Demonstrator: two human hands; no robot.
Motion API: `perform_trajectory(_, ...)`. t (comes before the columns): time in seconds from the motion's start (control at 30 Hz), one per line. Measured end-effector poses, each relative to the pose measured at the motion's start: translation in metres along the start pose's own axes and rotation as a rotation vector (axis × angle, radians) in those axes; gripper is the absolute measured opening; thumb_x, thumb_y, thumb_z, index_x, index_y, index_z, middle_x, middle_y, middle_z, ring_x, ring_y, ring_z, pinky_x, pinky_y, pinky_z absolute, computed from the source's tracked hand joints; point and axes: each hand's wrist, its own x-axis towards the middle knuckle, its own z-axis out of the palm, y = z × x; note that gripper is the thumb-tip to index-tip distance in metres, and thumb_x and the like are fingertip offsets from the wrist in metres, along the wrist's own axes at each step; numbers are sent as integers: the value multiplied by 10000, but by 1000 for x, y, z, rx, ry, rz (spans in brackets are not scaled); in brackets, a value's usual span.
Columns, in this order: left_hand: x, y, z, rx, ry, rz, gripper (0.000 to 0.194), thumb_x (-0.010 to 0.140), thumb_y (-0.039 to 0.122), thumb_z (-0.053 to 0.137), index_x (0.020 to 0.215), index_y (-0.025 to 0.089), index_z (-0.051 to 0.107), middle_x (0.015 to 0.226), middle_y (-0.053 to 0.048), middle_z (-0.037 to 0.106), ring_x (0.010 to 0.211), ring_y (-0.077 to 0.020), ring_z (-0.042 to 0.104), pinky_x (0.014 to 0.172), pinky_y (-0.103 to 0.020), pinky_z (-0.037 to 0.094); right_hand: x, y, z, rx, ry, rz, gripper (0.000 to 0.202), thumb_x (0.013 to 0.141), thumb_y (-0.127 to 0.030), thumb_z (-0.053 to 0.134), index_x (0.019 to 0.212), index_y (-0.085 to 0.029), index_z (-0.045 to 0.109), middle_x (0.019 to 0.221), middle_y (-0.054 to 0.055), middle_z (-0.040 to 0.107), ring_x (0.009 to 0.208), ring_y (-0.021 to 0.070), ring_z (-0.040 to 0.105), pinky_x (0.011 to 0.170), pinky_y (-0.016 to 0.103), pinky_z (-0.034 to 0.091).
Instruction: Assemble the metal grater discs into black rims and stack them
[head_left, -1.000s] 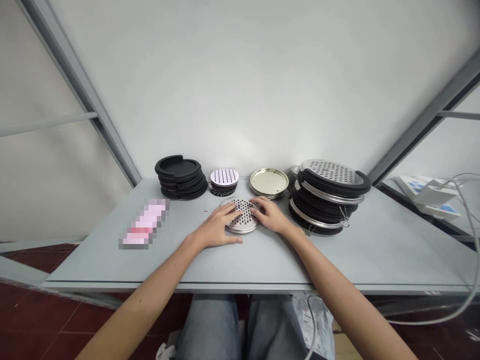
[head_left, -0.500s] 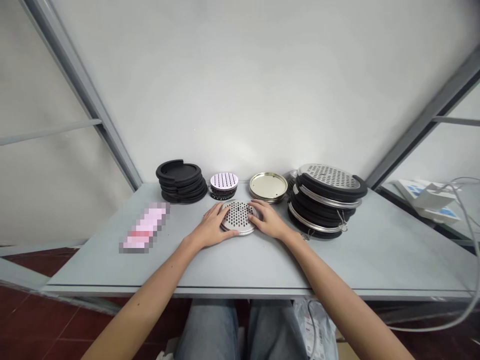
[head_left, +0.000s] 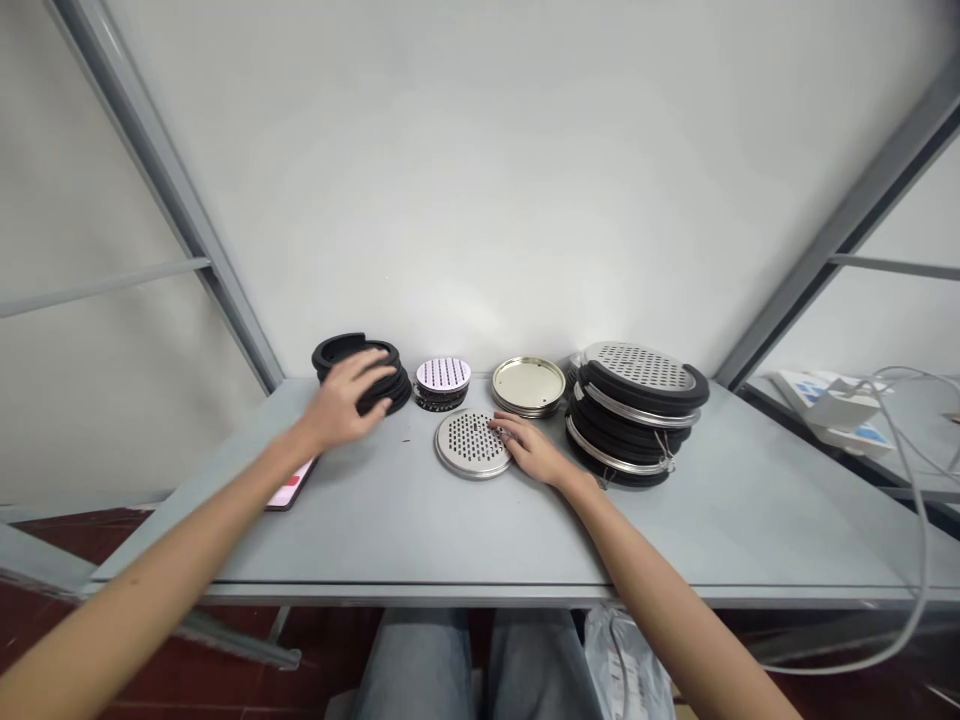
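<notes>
A round silver metal disc with many small slots lies flat on the table in front of me. My right hand rests on its right edge, fingers stretched over the rim. My left hand is in the air with fingers spread and nothing in it. It hovers just in front of a stack of black round holders with raised, notched rims and partly covers that stack.
Behind the disc stand a small stack topped by a pinkish perforated plate and gold-coloured shallow lids. A tall stack of black rings and metal discs rises at right. A phone-like pink item lies under my left forearm. A white cable hangs at right.
My left hand has let go of the slotted disc and moved left and up to the black stack. My right hand stays on the disc's right edge. The view has shifted slightly.
</notes>
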Motion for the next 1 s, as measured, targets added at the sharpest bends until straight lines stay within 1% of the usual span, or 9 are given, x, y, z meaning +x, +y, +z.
perform_trajectory(0.1, 11, -42, -37, 141, -79, -49, 546, 824, 390, 516, 1338, 207, 511, 1396, -75, 529, 1378, -305, 362, 1136, -490, 263, 1, -1, 0, -7, 0, 12, 362, 931, -272, 425, 1218, -179, 624, 1350, 150, 551, 1271, 259, 508, 1085, 466, 377)
perform_trajectory(0.17, 12, -68, -50, 226, -199, -80, 550, 845, 410, 470, 1352, 201, 501, 1393, -71, 536, 1407, -307, 313, 1130, -495, 248, 2, -2, 0, -7, -3, 19, 362, 926, -267, 427, 1211, -163, 625, 1347, 162, 551, 1266, 264, 512, 1083, 469, 377)
perform_trajectory(0.27, 8, -98, -50, 257, -379, -104, 536, 866, 452, 423, 1332, 210, 532, 1392, -68, 544, 1415, -317, 297, 1119, -507, 247, 2, -2, -1, 1, 0, 12, 358, 921, -270, 438, 1210, -174, 626, 1339, 154, 559, 1255, 263, 523, 1077, 470, 384)
perform_trajectory(0.33, 5, -110, -45, 243, -411, -107, 527, 874, 478, 387, 1280, 204, 581, 1365, -84, 568, 1379, -321, 363, 1104, -496, 278, 2, -2, -1, 1, 3, 4, 354, 919, -274, 446, 1209, -183, 627, 1335, 150, 564, 1249, 262, 529, 1071, 471, 390)
perform_trajectory(0.43, 3, -119, -39, 204, -382, -101, 543, 878, 532, 365, 1212, 191, 625, 1262, -111, 638, 1243, -307, 518, 1050, -437, 364, 2, -2, -1, -3, 1, -5, 356, 920, -276, 450, 1215, -180, 623, 1336, 156, 562, 1246, 263, 532, 1064, 471, 397)
perform_trajectory(0.53, 5, -123, -40, 187, -398, -60, 537, 887, 553, 358, 1201, 213, 630, 1216, -110, 658, 1125, -298, 588, 997, -428, 408, 2, -2, -1, -1, 3, -4, 357, 925, -276, 443, 1224, -191, 620, 1338, 146, 563, 1247, 258, 532, 1065, 465, 398)
perform_trajectory(0.7, 4, -129, -44, 189, -376, -26, 552, 896, 595, 341, 1172, 234, 654, 1207, -112, 657, 1089, -316, 603, 986, -450, 402, 3, -3, -2, -2, -4, -2, 356, 918, -261, 446, 1214, -171, 624, 1334, 158, 562, 1250, 263, 529, 1066, 463, 397)
perform_trajectory(0.8, -2, -131, -46, 245, -353, -35, 618, 906, 647, 274, 1181, 237, 645, 1213, -106, 651, 1104, -319, 593, 996, -459, 387, 3, -3, -2, 2, -3, -4, 357, 915, -248, 445, 1214, -165, 621, 1332, 162, 563, 1255, 265, 523, 1068, 467, 392)
perform_trajectory(1.0, -19, -133, -59, 386, -349, -21, 823, 919, 700, 66, 1218, 149, 598, 1211, -70, 624, 1106, -260, 563, 1014, -423, 352, 3, -1, -2, -11, -9, -8, 365, 915, -247, 443, 1227, -165, 613, 1338, 159, 556, 1257, 252, 523, 1075, 451, 392)
